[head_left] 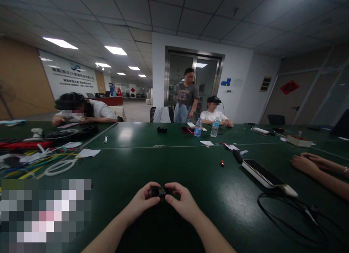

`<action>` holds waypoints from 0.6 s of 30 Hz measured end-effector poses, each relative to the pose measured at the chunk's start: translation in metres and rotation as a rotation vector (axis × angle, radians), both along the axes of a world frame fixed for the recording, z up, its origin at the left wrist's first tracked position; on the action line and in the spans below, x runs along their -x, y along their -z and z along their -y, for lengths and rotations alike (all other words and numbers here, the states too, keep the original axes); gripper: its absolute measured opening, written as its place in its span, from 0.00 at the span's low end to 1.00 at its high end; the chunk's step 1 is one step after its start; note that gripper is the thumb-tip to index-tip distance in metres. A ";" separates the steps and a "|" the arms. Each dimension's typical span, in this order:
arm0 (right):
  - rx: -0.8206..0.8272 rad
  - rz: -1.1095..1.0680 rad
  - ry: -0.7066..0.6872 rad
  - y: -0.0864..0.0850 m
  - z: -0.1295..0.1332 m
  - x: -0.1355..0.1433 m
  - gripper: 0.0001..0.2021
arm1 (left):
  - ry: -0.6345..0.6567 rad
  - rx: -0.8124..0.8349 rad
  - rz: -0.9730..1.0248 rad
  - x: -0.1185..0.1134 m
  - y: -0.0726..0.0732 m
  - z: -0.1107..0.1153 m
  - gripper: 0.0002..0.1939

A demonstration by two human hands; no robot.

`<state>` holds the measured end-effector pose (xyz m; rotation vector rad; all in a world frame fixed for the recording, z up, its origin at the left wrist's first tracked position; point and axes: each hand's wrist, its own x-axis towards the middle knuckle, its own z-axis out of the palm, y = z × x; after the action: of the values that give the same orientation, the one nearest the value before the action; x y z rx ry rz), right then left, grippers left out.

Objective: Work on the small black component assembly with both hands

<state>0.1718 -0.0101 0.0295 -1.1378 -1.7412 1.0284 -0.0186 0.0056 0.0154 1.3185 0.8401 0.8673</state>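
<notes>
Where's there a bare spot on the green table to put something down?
Bare tabletop lies between the left hand and the cable pile, and between the right hand and the white device. It's crowded at that pile, and around the water bottles, with paper close by. The lower-left corner is blurred, so I can't tell there.

Surface (163, 162), dark green, seamed. Toward far edge: two water bottles (198, 128), black case (161, 129). Toward left edge: loose cables (35, 170). Toward near right corner: white device (264, 174), black cord (313, 208).
</notes>
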 end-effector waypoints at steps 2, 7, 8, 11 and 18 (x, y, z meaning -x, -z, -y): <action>-0.048 0.006 -0.019 -0.001 0.002 0.000 0.15 | 0.001 -0.011 -0.021 0.000 0.002 -0.001 0.18; -0.113 0.103 -0.026 -0.001 0.002 0.002 0.12 | 0.045 -0.044 -0.044 -0.003 0.008 -0.003 0.17; -0.123 0.113 -0.019 0.000 0.002 0.002 0.11 | 0.046 -0.047 -0.045 -0.003 0.007 -0.002 0.17; -0.141 0.101 -0.007 0.001 0.000 0.003 0.09 | 0.042 -0.041 -0.051 -0.006 0.004 0.000 0.17; -0.055 0.087 -0.029 0.000 0.000 0.002 0.10 | 0.071 -0.018 -0.061 -0.005 0.000 0.002 0.18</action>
<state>0.1696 -0.0106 0.0292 -1.1407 -1.8475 0.9553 -0.0134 0.0038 0.0158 1.3883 0.8291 0.7836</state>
